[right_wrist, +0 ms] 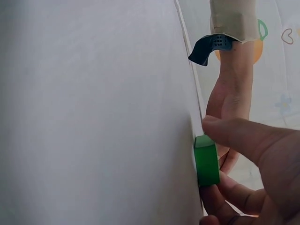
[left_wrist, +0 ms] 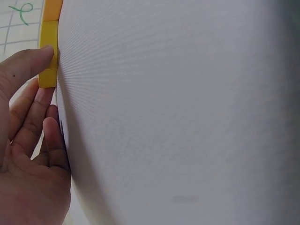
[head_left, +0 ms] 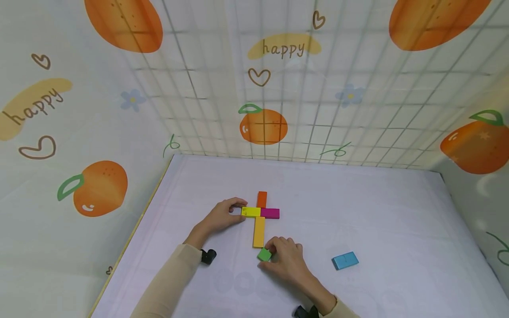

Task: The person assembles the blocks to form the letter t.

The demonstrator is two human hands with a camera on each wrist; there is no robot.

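My left hand (head_left: 220, 216) pinches the left end of a yellow block (head_left: 251, 212) between thumb and fingers. In the left wrist view the thumb presses on the side of this yellow block (left_wrist: 48, 78). A magenta block (head_left: 270, 213) continues it to the right. Above their joint lies a red-orange block (head_left: 261, 199), and below it a longer amber block (head_left: 259, 232), together forming a cross. Just below the amber block's lower end, my right hand (head_left: 288, 259) grips a small green block (head_left: 264, 255), turned at an angle. The right wrist view shows the green block (right_wrist: 206, 161) between thumb and fingers, close to the tabletop.
A blue block (head_left: 345, 260) lies to the right of my right hand. The white tabletop (head_left: 381, 207) is bordered by fabric walls with oranges printed on them. Black wrist cameras (head_left: 208, 256) sit at both cuffs.
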